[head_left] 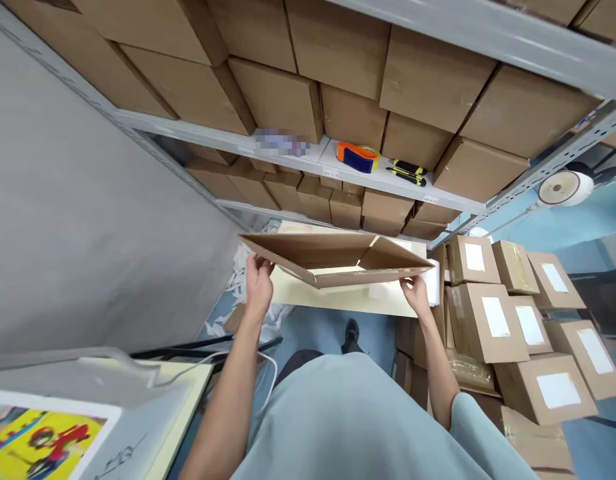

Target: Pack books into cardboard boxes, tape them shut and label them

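Held a brown carton (371, 277) above the cream table (333, 300), near its middle, gripping the left end in the left hand (259, 283) and the lower right corner in the right hand (415, 293), well apart from each other. Faced metal shelving (333, 160) close beyond, packed with plain brown boxes (433, 77). Saw on its white ledge an orange-and-blue ring (358, 159), yellow-and-black cutters (408, 172) and a blurred item (281, 142) too unclear to name. Had labelled parcels (493, 320) piled tightly just beside the table's right end, with a white fan (561, 187) behind, and crumpled white material (278, 313) heaped at the left end, near the smooth grey wall (103, 200). Stood hemmed in at lower left by a second surface bearing a glossy, bright yellow picture (43, 447), with a thin white cable (273, 373) looping beside the left forearm. Noted stiff corrugated cardboard, matt inside, skewed into a slanted four-sided frame, with the pale tabletop showing through a gap in the bottom.
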Demonstrator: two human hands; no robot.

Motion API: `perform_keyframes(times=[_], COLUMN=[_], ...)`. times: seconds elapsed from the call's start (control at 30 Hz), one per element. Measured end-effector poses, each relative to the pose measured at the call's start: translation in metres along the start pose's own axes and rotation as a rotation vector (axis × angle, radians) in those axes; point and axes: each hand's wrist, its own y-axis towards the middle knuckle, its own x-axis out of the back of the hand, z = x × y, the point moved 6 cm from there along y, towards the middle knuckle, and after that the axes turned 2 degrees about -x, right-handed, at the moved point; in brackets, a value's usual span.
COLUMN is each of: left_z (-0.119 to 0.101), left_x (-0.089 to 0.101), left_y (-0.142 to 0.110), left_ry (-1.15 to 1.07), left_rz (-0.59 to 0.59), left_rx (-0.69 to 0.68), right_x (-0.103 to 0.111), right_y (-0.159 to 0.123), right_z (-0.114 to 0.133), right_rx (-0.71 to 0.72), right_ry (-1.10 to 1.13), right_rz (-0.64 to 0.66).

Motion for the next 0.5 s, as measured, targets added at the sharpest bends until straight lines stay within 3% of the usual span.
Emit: perform_keyframes(times=[0.1,0.3,0.4,0.5], left_z=[0.005,0.025,0.027,0.015], left_x=[-0.036,-0.102,-0.108,-0.089], left_y=[0.013,0.044,0.055,0.044], left_ry=[-0.036,0.071,0.059,0.076], left_rz=[0.058,0.222,0.271,0.375], left_rx=[0.081,0.137,0.139,0.139], right_x=[-0.008,-0.059,-0.062,-0.042], right_y=[-0.005,-0.030,-0.035,-0.024], right_z=[0.000,0.015,0.033,0.059], right_rx=[-0.017,-0.073,-0.114,-0.136], right_ry=[0.033,0.031,-0.025,-0.127], right_rz=[-0.022,-0.006,-0.075,-0.184])
